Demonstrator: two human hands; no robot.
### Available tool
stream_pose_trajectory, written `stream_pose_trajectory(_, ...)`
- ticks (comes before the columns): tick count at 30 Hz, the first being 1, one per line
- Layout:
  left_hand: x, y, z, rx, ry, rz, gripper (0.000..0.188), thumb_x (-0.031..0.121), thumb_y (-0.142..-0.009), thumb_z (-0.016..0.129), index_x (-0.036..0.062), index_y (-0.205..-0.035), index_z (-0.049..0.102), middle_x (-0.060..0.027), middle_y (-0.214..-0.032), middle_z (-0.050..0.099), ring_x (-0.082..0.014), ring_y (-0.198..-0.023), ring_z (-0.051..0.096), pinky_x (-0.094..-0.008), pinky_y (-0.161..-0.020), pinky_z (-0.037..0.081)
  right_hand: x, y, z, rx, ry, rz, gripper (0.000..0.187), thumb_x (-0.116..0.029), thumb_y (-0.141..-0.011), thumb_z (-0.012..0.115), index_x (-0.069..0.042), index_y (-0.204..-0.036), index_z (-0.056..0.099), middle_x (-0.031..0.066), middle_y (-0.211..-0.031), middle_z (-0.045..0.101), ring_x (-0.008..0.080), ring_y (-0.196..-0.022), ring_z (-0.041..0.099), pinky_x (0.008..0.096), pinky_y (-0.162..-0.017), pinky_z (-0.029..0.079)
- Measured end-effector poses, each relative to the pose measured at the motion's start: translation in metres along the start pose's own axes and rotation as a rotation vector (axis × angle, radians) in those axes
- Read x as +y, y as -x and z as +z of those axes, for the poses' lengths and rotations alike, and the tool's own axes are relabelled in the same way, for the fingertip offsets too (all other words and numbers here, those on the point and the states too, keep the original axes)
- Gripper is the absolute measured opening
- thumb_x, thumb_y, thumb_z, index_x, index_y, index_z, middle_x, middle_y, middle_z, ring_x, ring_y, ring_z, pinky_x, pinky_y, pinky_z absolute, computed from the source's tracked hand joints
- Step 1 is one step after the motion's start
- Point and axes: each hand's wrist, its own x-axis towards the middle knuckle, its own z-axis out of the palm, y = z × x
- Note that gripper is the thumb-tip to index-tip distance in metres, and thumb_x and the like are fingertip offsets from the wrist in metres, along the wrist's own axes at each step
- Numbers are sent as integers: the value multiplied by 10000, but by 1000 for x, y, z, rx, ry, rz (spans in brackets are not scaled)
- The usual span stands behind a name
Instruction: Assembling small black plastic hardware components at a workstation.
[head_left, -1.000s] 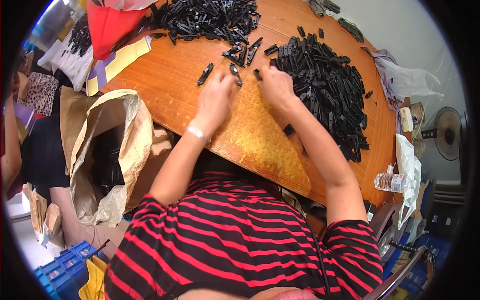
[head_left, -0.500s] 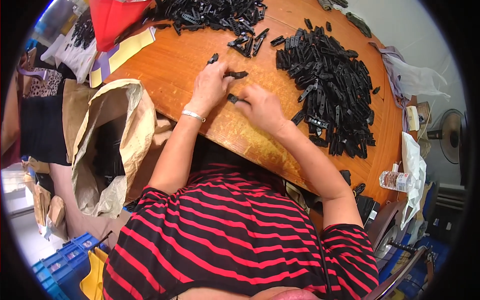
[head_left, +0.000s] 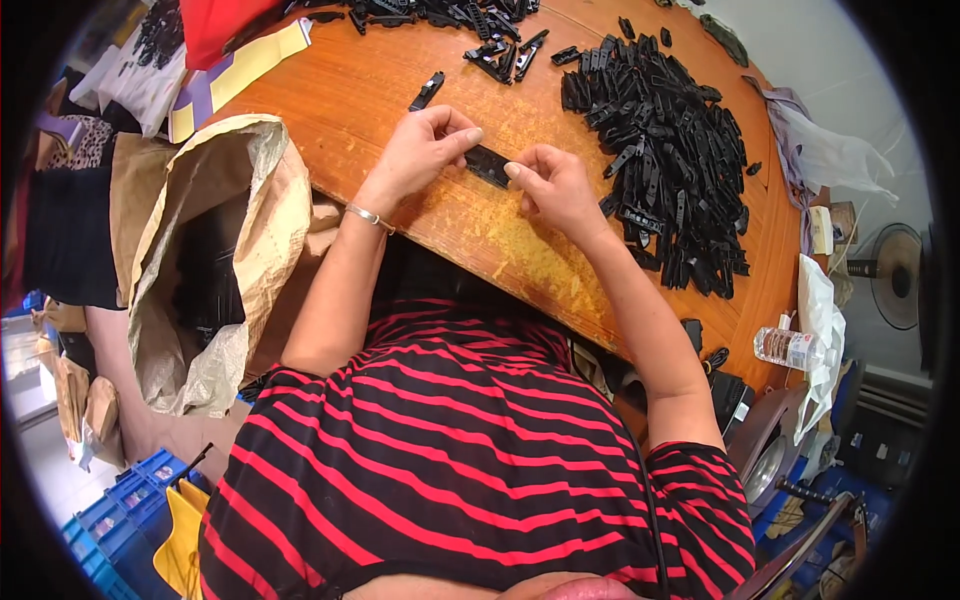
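Between my two hands, just above the wooden table (head_left: 480, 240), a small flat black plastic part (head_left: 487, 166) is pinched at both ends. My left hand (head_left: 425, 152), with a bracelet on the wrist, grips its left end between thumb and fingers. At the other end, the thumb and curled fingers of my right hand (head_left: 560, 188) close on it. One long black piece with a light spot (head_left: 427, 91) lies just beyond my left hand. A large heap of similar black parts (head_left: 655, 150) is to the right of my right hand.
More black parts (head_left: 495, 60) lie at the far side. A large open paper sack (head_left: 285, 200) with dark contents stands left of the table edge. At right are a plastic bottle (head_left: 785, 347), a white bag (head_left: 822, 330) and a fan (head_left: 895, 275). Blue crates (head_left: 125, 520) sit lower left.
Half a second ago each hand held a separate black piece, slightly apart. Now both hands hold one black part between them. The whole view has shifted slightly.
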Motion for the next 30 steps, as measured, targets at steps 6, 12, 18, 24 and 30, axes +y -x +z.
stream_pose_trajectory(6, -27, -5, 8, 99, -104, -25, 176, 153, -811, 742, 1, -844, 659, -19, -714, 630, -84, -633, 567, -256, -584, 481, -2, 1, 7, -11, -230, 200, 181, -153, -909, 656, -6, -922, 551, 44, -671, 614, 91, -491, 550, 228, -436, 450)
stream_pose_trajectory(12, -24, -6, 16, 166, -248, -63, 198, 180, -781, 753, 12, -818, 654, -63, -730, 658, -146, -677, 619, -310, -625, 498, 3, -3, 9, 2, -263, 234, 179, -125, -905, 657, -4, -926, 528, 56, -663, 609, 92, -479, 538, 229, -417, 436)
stream_pose_trajectory(18, -14, -8, 17, 136, -424, -132, 209, 209, -776, 749, 32, -802, 642, -120, -795, 672, -269, -790, 654, -381, -725, 505, -7, -7, 3, -21, -135, 275, 181, -119, -900, 665, 1, -906, 530, 55, -637, 600, 97, -437, 520, 230, -391, 412)
stream_pose_trajectory(24, -22, -6, 22, 187, -506, 53, 206, 183, -818, 714, 25, -803, 583, -91, -693, 607, -207, -654, 583, -343, -616, 466, -6, -17, -2, -75, -12, 274, 204, -129, -895, 678, -6, -865, 518, 58, -608, 597, 106, -407, 511, 247, -369, 403)
stream_pose_trajectory(30, -20, -20, 22, 187, -662, 69, 224, 203, -821, 697, 21, -804, 567, -125, -726, 624, -293, -695, 605, -393, -639, 470, -15, -27, -10, -117, 88, 316, 245, -159, -897, 685, -19, -841, 492, 73, -608, 613, 118, -405, 531, 267, -361, 427)
